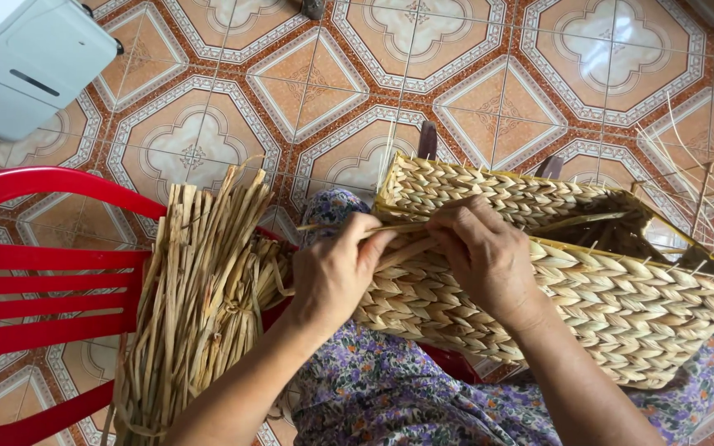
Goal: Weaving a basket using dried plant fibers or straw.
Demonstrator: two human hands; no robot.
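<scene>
Both the left hand [336,272] and right hand [485,256] pinched a straw strand [390,229] at the woven basket [621,306] rim, beside a straw bundle [204,289].

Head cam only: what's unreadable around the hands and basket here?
- Left hand fingertips: curled out of sight around a straw strand.
- Woven basket interior: dark, walled off by its own rim; its underside rests on the lap, unseen.
- Straw bundle: lower end cut off by the bottom edge.
- Red chair: cut off by the left edge.
- Loose stalks at right: too thin to count.
</scene>
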